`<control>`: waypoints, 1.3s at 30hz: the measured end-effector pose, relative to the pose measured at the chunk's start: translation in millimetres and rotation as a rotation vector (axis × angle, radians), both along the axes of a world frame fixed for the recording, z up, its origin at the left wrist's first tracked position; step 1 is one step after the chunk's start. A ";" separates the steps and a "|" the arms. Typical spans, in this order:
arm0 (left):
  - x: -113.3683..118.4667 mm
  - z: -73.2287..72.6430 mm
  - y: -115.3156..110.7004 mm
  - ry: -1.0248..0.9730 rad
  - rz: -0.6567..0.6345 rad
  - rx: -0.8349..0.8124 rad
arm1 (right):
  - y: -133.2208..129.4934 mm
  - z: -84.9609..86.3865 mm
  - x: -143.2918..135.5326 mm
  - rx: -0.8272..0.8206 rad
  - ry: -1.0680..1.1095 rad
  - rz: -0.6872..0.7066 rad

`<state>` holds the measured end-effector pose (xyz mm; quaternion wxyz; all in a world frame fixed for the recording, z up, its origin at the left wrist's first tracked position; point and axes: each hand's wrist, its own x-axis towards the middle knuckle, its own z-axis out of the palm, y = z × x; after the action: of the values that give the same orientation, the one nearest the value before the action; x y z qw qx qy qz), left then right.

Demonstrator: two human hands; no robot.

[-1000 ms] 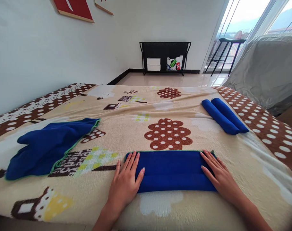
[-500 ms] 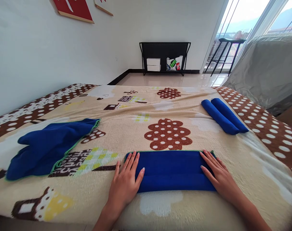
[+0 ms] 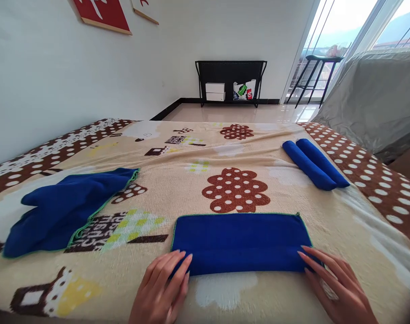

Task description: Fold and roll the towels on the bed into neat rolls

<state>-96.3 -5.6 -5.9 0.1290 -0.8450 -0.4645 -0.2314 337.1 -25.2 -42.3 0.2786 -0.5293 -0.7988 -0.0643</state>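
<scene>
A blue cloth with green stitched edges point(image 3: 240, 240) lies flat in front of me, folded into a wide strip. At its near left corner, my left hand point(image 3: 162, 281) is closed, with bent fingers over the cloth and the thumb low by the near edge. My right hand point(image 3: 340, 281) grips the near right corner in a similar way, fingers on top. Just how much fabric sits between fingers and thumb is hidden. Off to the left lies a crumpled blue cloth point(image 3: 66, 209). Two rolled blue cloths point(image 3: 315, 164) rest side by side at the right.
Beneath everything spreads a beige patterned blanket point(image 3: 178, 180) with brown dotted borders. Beyond its far edge stands a black rack point(image 3: 231, 72) with white boxes against the wall. A grey covered object point(image 3: 380, 94) and a dark stool point(image 3: 321, 63) are at the right, by the window.
Both hands have drawn back toward me from lying flat across the folded cloth to its near corners, where their fingers have bent. The cloths stay in place; the view shifted slightly.
</scene>
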 end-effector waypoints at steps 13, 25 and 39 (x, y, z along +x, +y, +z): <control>10.4 -7.2 21.9 -0.014 0.082 -0.019 | 23.2 6.5 -13.4 0.034 -0.099 -0.047; 90.9 20.1 49.8 0.098 0.126 -0.249 | 62.1 38.6 -92.5 -0.024 -0.133 -0.045; 91.1 2.2 38.6 0.186 -0.177 0.021 | 46.4 17.2 -101.9 0.073 -0.173 0.235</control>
<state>-5.2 33.0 -3.7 0.1593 -0.8992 -0.3716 -0.1674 235.2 21.2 -25.2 0.2334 -0.4140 -0.8734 -0.1059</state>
